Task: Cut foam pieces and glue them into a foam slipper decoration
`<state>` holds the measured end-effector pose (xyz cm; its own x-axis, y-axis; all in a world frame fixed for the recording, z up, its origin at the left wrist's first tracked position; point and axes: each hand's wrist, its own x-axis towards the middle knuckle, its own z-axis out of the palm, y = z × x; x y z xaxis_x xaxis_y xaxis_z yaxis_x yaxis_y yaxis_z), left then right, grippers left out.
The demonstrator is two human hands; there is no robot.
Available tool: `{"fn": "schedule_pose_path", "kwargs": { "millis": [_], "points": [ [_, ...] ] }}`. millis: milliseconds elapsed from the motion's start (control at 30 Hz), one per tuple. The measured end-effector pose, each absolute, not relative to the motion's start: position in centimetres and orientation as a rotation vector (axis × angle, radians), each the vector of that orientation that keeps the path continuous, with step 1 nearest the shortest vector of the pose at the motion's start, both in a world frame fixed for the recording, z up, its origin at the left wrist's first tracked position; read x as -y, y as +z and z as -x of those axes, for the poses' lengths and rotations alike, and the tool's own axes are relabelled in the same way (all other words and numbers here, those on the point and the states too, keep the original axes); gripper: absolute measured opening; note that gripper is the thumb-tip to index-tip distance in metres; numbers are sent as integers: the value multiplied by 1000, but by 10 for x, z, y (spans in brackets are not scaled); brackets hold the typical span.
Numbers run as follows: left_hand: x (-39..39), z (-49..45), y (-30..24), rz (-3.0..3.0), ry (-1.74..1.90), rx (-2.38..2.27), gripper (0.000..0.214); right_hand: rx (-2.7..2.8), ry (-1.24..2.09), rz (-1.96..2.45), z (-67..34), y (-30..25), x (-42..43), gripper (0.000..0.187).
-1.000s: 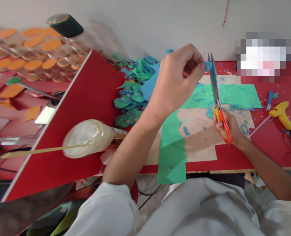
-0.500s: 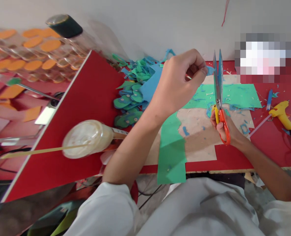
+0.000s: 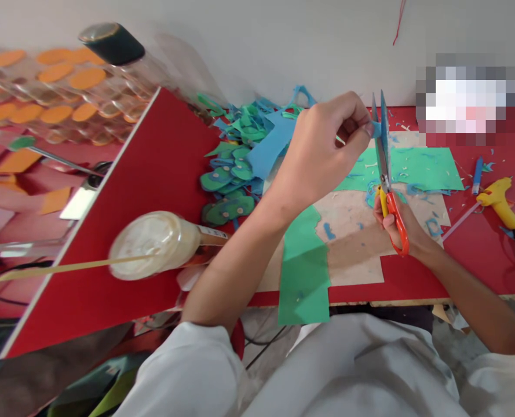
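Note:
My left hand [image 3: 322, 153] is raised above the table and pinches a small blue foam piece [image 3: 375, 128] between thumb and fingers. My right hand [image 3: 402, 227] grips the orange and yellow handles of a pair of scissors [image 3: 385, 168]. The blades point up and are nearly closed on the blue piece. Below them lie a green foam sheet [image 3: 417, 168] and a brown board [image 3: 353, 243] strewn with blue scraps.
A heap of green and blue foam cut-outs [image 3: 235, 168] lies left of my hands. A lidded cup with a straw [image 3: 153, 246] stands on the red table [image 3: 144, 191]. A yellow glue gun [image 3: 500, 200] rests at the right. Another green sheet [image 3: 305, 272] hangs over the front edge.
The scissor blades, spread apart half a second ago, have come together on the blue piece. My left hand has shifted slightly right and down.

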<state>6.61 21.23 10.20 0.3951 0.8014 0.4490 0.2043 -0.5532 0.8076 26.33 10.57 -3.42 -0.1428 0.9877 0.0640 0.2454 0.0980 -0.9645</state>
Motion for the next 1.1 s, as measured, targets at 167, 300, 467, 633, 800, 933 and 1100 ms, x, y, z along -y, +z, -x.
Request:
{"fn": "schedule_pose_path", "kwargs": {
  "millis": [167, 300, 467, 633, 800, 933, 1100],
  "points": [
    [-210, -68, 103, -2025, 1109, -912, 23, 1547, 1068, 1204, -263, -35, -108, 80],
    [-210, -69, 104, -2024, 1104, -907, 25, 1563, 1045, 1188, -266, -39, -108, 76],
    [-212, -68, 102, -2035, 1115, -900, 21, 1592, 1004, 1212, -267, -33, -106, 78],
    [-213, -66, 102, -2029, 1108, -902, 17, 1605, 937, 1229, -265, -26, -107, 78],
    [-212, -66, 103, -2012, 1134, -867, 20, 1610, 926, 1249, -265, -24, -106, 79],
    [-215, -66, 101, -1992, 1166, -840, 19, 1624, 931, 1276, -265, -21, -105, 80],
    [-216, -66, 98, -1990, 1200, -804, 17, 1633, 935, 1282, -264, -19, -105, 81]
  ]
}}
